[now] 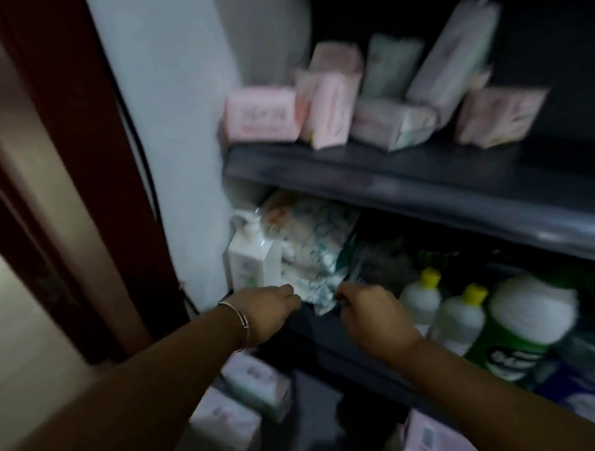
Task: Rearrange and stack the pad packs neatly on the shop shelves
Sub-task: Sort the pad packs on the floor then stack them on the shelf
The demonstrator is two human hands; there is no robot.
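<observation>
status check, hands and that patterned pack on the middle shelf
Left hand and right hand both gripping patterned pack at its lower edge. Pump bottle crowds its left, yellow-capped bottles on the right.

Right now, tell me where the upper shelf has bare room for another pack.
Bare strip along the dark upper shelf's front edge, before the pink pad packs; more to the right of the rightmost pink pack. The left half is crowded.
</observation>
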